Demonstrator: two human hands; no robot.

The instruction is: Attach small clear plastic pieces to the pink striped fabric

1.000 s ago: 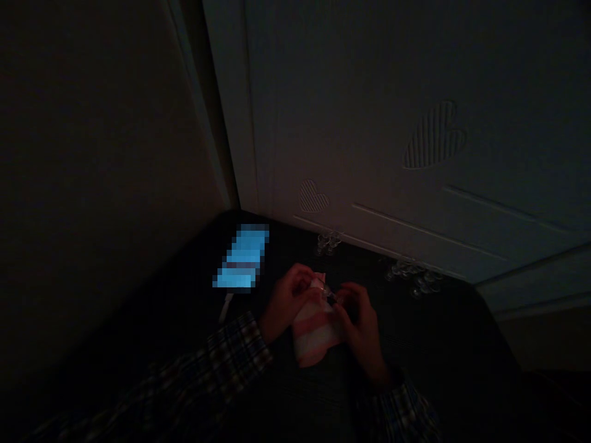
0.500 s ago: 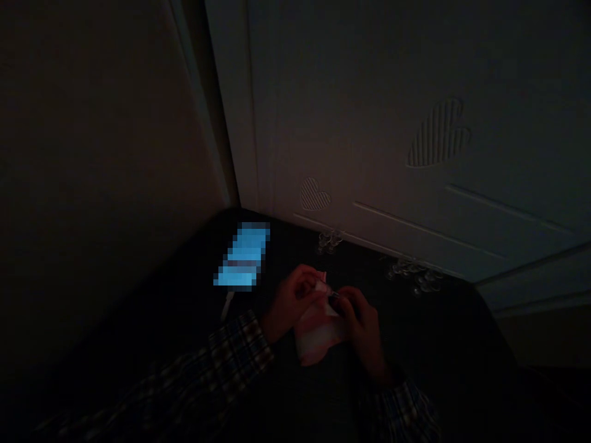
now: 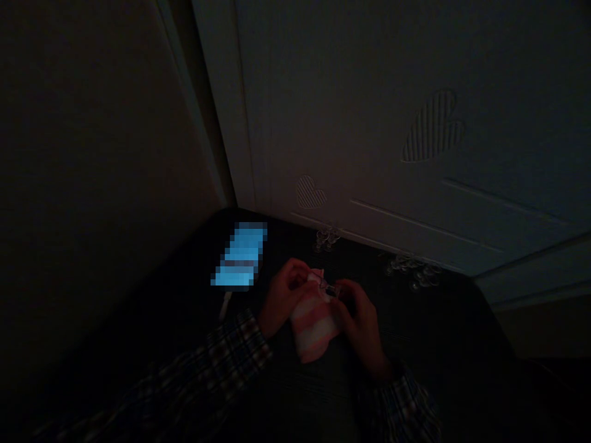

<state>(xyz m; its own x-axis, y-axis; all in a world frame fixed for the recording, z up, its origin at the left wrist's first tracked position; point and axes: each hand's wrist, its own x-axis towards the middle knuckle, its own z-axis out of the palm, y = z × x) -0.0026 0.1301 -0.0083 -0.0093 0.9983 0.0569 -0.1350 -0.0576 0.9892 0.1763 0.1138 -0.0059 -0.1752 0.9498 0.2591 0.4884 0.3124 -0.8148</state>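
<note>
I have my left hand [image 3: 285, 294] and right hand [image 3: 357, 320] both pinching the top edge of a small pink-and-white striped cloth pouch [image 3: 314, 325] over the dark bed, seemingly fitting a tiny clear piece that needs careful fingertip alignment.

Both hands, left hand [image 3: 285, 294] and right hand [image 3: 359, 320], curl together, fingertips pinching.

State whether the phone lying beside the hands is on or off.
On: the phone has a bright blue lit screen, the brightest thing on the dark surface.
</note>
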